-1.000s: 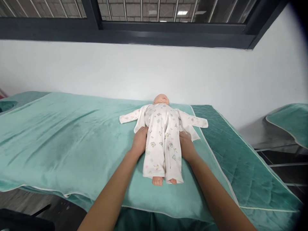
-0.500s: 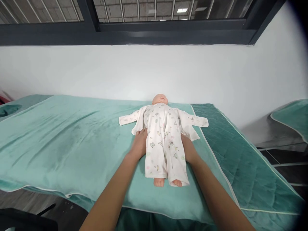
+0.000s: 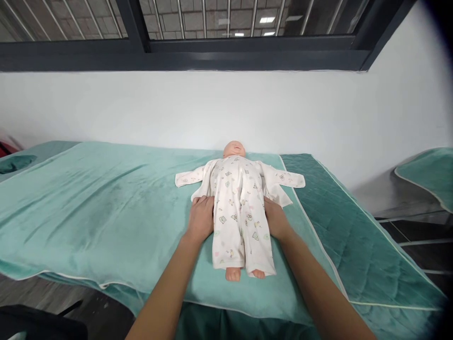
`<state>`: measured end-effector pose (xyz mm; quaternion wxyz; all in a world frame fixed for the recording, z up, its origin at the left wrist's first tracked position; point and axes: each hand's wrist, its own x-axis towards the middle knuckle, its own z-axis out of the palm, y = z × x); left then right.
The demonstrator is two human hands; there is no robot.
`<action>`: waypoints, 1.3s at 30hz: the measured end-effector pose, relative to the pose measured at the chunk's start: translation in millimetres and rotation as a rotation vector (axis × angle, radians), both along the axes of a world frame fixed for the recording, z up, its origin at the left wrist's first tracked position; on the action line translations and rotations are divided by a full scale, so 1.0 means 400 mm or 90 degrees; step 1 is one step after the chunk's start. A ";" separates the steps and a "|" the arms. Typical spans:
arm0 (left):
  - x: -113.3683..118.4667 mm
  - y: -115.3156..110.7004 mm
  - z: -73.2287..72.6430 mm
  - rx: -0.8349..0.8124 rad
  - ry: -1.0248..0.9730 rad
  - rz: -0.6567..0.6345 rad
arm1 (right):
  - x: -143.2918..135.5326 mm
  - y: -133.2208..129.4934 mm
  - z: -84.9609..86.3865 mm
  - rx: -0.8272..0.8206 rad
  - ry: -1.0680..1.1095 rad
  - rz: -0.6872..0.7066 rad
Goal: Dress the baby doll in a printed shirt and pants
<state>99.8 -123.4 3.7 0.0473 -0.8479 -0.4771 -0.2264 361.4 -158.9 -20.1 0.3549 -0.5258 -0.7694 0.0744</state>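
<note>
Grip, left hand (image 3: 201,217): at nine o'clock against the trousers (image 3: 228,231), knuckles uppermost; whether fabric is pinched, cannot tell. Grip, right hand (image 3: 277,218): at three o'clock, fingertips hidden by cloth; clenched or loose, cannot tell.

Doll, one, baby form: between the hands, lying face up on the pale green cover (image 3: 106,212). Trousers high on the torso, both legs clothed down to the ankles, which suggests the garment is largely in place. Cloth soft, white, matte, with small scattered prints; straight, wide legs, lightly creased. Feet (image 3: 232,274), smooth and plastic-looking, at six o'clock; head (image 3: 234,148), bald and rounded, at twelve.

Jacket (image 3: 292,179), matching print: sleeves spread towards ten and two o'clock, lower panels flared beside the trousers.

Cover: velvety nap, shallow folds, white piping. Quilted cloth (image 3: 339,226), darker teal: three o'clock. Further green cloth (image 3: 432,174), curved edge: between two and three.

Wall (image 3: 226,108), smooth, white: twelve o'clock. Beyond, dark window frame (image 3: 247,55) and metal bars (image 3: 204,19). Floor (image 3: 21,289), greyish, wood-grained: eight.
</note>
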 end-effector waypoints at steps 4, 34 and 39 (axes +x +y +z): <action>-0.002 0.003 -0.005 -0.011 0.005 0.022 | -0.002 0.000 -0.004 -0.006 -0.016 -0.012; 0.054 0.052 0.006 -0.074 0.043 -0.065 | 0.006 0.019 -0.012 0.050 -0.018 -0.080; 0.046 0.044 0.003 -0.050 0.069 -0.041 | 0.002 0.009 -0.007 0.024 -0.036 -0.110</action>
